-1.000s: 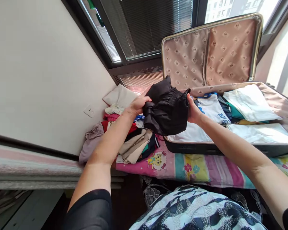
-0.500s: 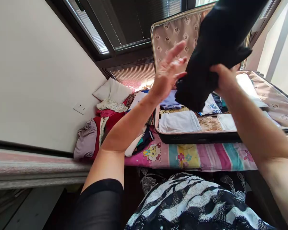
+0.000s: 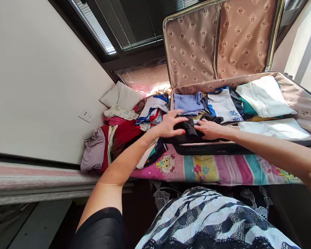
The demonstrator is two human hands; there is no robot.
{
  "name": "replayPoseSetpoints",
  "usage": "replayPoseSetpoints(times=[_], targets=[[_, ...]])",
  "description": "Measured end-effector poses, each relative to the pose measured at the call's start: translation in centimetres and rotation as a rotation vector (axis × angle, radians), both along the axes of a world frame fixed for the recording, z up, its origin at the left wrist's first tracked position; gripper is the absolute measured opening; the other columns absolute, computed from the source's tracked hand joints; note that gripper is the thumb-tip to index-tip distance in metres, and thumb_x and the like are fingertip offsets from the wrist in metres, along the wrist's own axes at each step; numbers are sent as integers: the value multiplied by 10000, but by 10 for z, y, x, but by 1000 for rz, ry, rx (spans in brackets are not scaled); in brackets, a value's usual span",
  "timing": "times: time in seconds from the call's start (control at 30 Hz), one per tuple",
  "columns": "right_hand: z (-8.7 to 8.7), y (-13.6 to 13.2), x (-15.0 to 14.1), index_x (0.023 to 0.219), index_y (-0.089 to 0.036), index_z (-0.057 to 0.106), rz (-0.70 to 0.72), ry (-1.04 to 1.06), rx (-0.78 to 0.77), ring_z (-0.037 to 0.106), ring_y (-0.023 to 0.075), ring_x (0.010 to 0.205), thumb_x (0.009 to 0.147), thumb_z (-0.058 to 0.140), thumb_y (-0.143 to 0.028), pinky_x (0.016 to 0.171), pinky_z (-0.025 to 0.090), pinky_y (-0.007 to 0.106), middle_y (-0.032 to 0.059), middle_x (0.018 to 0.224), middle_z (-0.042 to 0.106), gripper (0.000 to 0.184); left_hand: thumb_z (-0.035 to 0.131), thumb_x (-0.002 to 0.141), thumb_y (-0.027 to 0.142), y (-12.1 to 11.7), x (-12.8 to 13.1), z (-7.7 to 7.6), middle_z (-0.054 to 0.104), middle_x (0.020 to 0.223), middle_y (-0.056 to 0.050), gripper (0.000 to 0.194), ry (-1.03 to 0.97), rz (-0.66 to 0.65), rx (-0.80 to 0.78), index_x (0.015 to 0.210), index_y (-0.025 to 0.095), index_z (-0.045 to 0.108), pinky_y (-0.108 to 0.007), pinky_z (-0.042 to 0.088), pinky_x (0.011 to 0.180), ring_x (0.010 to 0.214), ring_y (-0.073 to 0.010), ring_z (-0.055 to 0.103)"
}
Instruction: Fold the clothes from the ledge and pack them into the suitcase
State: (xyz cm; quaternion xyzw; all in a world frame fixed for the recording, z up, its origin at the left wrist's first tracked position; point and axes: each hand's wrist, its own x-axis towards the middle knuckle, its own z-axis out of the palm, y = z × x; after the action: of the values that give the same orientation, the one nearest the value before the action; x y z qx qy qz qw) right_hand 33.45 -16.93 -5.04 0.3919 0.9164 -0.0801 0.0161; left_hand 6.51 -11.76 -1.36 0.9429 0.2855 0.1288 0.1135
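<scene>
A black garment (image 3: 189,130) lies in the near left corner of the open suitcase (image 3: 223,148). My left hand (image 3: 169,123) rests on its left side with the fingers spread flat. My right hand (image 3: 209,128) presses flat on its right side, fingers stretched out. Folded clothes fill the suitcase: a pale blue piece (image 3: 188,102), a white and blue shirt (image 3: 223,105) and white pieces (image 3: 264,97). The suitcase lid (image 3: 217,41) stands upright behind, lined with patterned beige fabric.
A heap of loose clothes (image 3: 124,135) lies left of the suitcase against the white wall. A white pillow (image 3: 121,97) sits behind the heap. The suitcase rests on a colourful striped cartoon sheet (image 3: 209,171). A window with blinds (image 3: 134,24) is behind.
The black garment was held up in the air by my right hand; now it lies in the suitcase corner, and both hands have come down flat on it.
</scene>
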Motion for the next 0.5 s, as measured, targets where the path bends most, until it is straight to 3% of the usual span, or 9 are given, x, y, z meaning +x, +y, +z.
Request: replayPoseSetpoints(times=[0.1, 0.17, 0.23, 0.37, 0.5], targets=[[-9, 4, 10, 1396, -208, 645, -38, -75, 39, 640, 314, 1099, 840, 673, -255, 889, 550, 407, 186, 1308, 615, 559, 812, 852, 412, -14, 20, -13, 448, 1637, -157, 875, 297, -79, 52, 1646, 322, 457, -599, 368, 1204, 1462, -403, 436], [-2, 4, 16, 1407, -234, 635, -69, -113, 65, 648, 287, 1078, 880, 644, -232, 808, 522, 335, 170, 1292, 617, 527, 755, 878, 279, -13, 32, -16, 498, 1556, -175, 952, 365, -25, 145, 1721, 304, 314, -549, 429, 1142, 1343, -371, 523], [8, 2, 19, 1445, -273, 617, -106, -131, 88, 653, 277, 1061, 922, 615, -220, 746, 488, 297, 157, 1261, 626, 525, 630, 935, 177, -7, 43, -18, 532, 1479, -180, 888, 385, 44, 240, 1739, 282, 267, -495, 464, 1087, 1229, -328, 578], [19, -5, 25, 1525, -317, 602, -124, -126, 101, 635, 301, 1123, 948, 583, -187, 802, 512, 327, 161, 1279, 614, 591, 476, 1010, 117, -4, 49, -19, 549, 1431, -171, 727, 417, 92, 338, 1702, 312, 364, -456, 476, 1046, 1205, -309, 580], [16, -1, 43, 1587, -311, 597, 7, -49, -164, 600, 299, 1174, 844, 737, -236, 1039, 518, 452, 140, 1319, 584, 760, 727, 924, 237, -20, 34, 5, 581, 1366, -145, 638, 570, -87, 227, 1543, 322, 595, -412, 484, 996, 1150, -302, 601]])
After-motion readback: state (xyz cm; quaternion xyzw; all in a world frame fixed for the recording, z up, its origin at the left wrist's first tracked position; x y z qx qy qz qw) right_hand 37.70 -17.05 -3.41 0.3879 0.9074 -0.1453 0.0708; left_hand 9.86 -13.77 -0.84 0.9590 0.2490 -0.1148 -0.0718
